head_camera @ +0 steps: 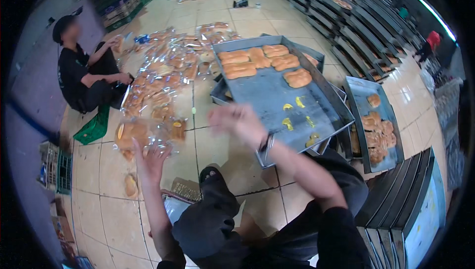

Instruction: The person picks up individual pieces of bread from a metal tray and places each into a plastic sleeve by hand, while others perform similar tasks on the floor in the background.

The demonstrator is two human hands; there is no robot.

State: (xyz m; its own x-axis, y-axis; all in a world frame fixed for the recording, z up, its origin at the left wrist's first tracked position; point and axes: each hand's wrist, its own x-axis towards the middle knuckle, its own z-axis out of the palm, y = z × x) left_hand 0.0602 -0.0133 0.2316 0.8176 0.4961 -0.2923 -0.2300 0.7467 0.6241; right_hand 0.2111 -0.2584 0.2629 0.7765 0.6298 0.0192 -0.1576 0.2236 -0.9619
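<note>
My left hand (150,159), fingers spread, is at the near end of the pile of bagged bread, against or just beside a clear plastic bag with bread in it (135,134); whether it touches the bag I cannot tell. Blurred by motion, my right hand (232,118) hangs over the floor by the left edge of a large metal baking tray (267,94); its fingers are not clear. Several golden bread rolls (239,69) lie at the tray's far end, and yellow smears mark its near half. Many more bagged breads (159,80) spread over the tiled floor beyond my left hand.
A person (81,72) in dark clothes sits at the left by the bags, near a green crate (94,126). Another tray with buns (395,146) lies at the right, close to stacked empty trays (404,195). Tray stacks (356,28) line the back right. One bun (130,185) lies on the floor.
</note>
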